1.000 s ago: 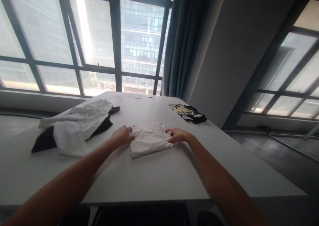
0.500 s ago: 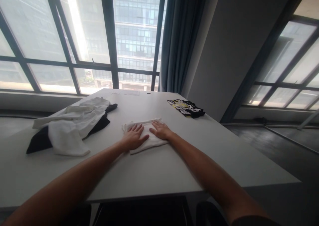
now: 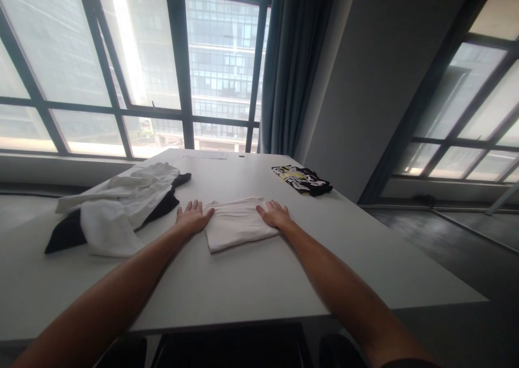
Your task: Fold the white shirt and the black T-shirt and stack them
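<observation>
A folded white garment (image 3: 237, 223) lies flat in the middle of the white table (image 3: 259, 281). My left hand (image 3: 192, 216) rests palm down at the garment's left edge, fingers spread, thumb touching the cloth. My right hand (image 3: 274, 214) lies flat on the garment's right edge, fingers apart. Neither hand grips anything.
A loose pile of white and black clothes (image 3: 115, 206) sits on the table to the left. A folded black garment with a yellow and white print (image 3: 302, 179) lies at the far right. Papers (image 3: 213, 154) lie near the far edge, below large windows and a curtain.
Both hands lay pressed together on the middle of the folded garment half a second ago; now they have slid apart to its left and right edges.
</observation>
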`<state>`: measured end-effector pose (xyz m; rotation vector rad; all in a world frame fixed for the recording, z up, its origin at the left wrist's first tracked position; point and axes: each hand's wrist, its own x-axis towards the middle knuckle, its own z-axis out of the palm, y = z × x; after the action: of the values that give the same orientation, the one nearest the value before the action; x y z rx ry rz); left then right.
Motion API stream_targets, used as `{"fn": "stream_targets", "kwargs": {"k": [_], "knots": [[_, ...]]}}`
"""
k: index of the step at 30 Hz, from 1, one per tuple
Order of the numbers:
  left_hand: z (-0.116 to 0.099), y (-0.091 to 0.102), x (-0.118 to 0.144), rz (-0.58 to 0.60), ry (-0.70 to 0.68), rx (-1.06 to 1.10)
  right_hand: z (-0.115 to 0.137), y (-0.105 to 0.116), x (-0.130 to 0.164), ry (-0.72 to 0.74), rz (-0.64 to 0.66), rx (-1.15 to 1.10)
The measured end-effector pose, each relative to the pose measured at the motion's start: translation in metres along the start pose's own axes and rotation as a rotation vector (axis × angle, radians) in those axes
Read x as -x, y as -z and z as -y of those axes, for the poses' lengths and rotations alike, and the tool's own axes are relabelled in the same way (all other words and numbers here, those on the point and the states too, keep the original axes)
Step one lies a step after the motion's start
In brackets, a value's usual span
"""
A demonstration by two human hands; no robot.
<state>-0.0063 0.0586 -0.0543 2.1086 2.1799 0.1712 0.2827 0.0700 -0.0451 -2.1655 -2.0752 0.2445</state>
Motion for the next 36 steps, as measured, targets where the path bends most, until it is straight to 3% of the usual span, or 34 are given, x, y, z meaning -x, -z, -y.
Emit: {"fn": "stream_targets", "kwargs": {"k": [8, 15, 20, 25, 32, 36], "knots": [[0.027, 0.001, -0.013, -0.045, 0.087, -0.005, -0.005, 0.007, 0.010, 0.055, -0.115, -0.102], [0.020, -0.002, -0.004, -0.101, 0.048, 0.033, 0.001, 0.002, 0.005, 0.082, -0.143, -0.506], [0.020, -0.004, -0.004, -0.107, 0.003, 0.038, 0.006, 0.009, -0.004, 0.197, -0.048, -0.642], [0.020, -0.001, -0.017, -0.110, -0.031, 0.026, 0.009, 0.028, -0.047, 0.310, -0.089, -0.627], [-0.001, 0.002, -0.044, -0.148, -0.082, -0.006, 0.010, 0.059, -0.123, 0.333, -0.103, -0.604], [-0.003, -0.003, -0.054, -0.143, -0.110, 0.003, 0.006, 0.093, -0.168, 0.371, -0.294, -0.659]]}}
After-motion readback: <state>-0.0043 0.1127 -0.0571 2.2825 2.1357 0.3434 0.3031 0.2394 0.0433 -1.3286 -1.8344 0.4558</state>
